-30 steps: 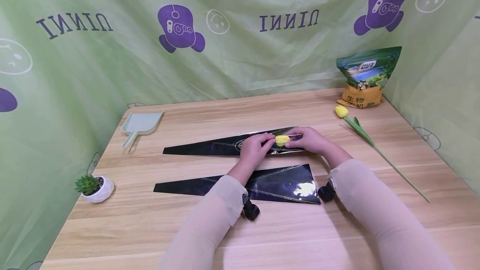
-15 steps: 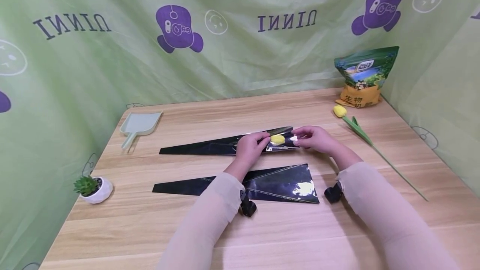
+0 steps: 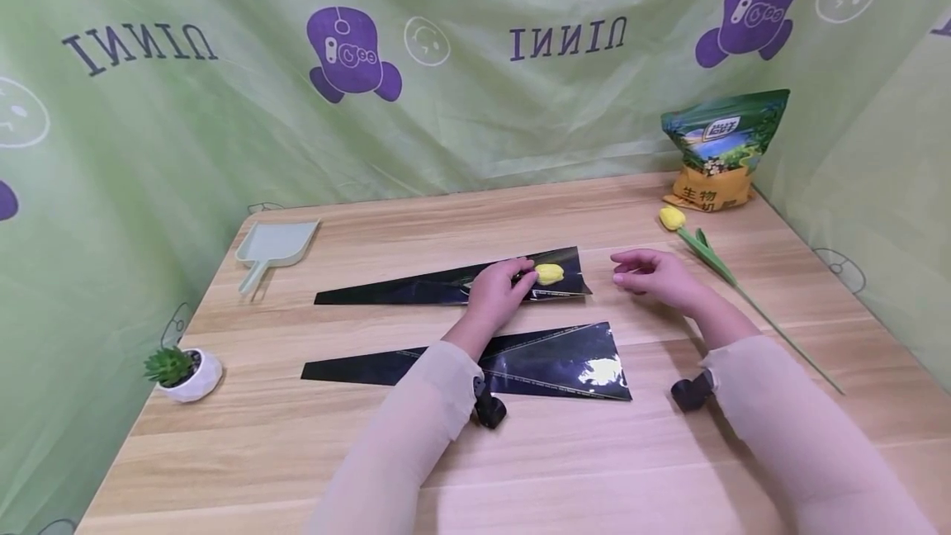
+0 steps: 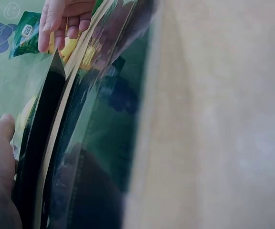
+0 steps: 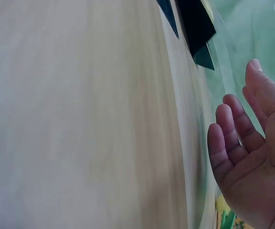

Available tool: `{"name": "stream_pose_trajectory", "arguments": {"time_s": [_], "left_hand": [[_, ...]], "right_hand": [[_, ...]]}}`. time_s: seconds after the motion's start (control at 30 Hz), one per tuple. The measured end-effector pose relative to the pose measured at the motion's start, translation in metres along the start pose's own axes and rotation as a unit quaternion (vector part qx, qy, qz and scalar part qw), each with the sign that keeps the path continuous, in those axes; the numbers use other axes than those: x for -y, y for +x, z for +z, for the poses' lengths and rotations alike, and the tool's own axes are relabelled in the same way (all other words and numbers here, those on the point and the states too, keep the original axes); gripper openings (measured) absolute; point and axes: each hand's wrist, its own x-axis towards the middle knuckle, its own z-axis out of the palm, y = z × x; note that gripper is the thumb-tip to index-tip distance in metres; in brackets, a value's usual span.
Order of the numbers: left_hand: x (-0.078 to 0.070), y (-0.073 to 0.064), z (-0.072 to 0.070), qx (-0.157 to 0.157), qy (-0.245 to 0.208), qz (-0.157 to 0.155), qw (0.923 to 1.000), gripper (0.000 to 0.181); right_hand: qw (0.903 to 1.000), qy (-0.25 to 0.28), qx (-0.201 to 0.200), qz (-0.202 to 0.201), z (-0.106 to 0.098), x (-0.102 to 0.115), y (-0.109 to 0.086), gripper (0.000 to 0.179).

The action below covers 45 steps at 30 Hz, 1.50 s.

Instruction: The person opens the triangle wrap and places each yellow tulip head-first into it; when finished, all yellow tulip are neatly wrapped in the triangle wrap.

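Observation:
A yellow tulip lies head to the right at the wide end of a black glossy flower sleeve; its stem is hidden. My left hand pinches the tulip just below its head, over the sleeve. To the right of the sleeve's wide end, my right hand hovers with nothing in it, its fingers loosely bent and apart from the thumb. In the right wrist view the palm of the right hand is bare. A second black flower sleeve lies flat nearer me, partly under the left forearm.
Another yellow tulip with a long green stem lies at the right. Behind it stands a green and orange bag. A pale dustpan and a potted succulent are on the left. A green printed curtain hangs behind the table.
My right hand has let go of the sleeve's wide end and moved away to the right. The left hand stays by the tulip head, and the sleeve's end now lies flatter.

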Motion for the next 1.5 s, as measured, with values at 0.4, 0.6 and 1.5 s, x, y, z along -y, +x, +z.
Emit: {"name": "stream_pose_trajectory", "arguments": {"time_s": [0.4, 0.6, 1.5], "left_hand": [[-0.012, -0.022, -0.004, -0.007, -0.061, 0.058, 0.9965, 0.041], [-0.027, -0.042, 0.004, 0.031, -0.069, 0.079, 0.9940, 0.043], [-0.059, -0.071, 0.035, 0.083, 0.082, 0.131, 0.9844, 0.035]], "right_hand": [[0.9968, -0.068, -0.037, 0.021, -0.031, -0.012, -0.030, 0.060], [0.9943, -0.088, -0.053, 0.027, -0.049, -0.020, -0.048, 0.059], [0.9824, -0.146, -0.092, 0.073, -0.111, -0.061, -0.091, 0.069]]}}
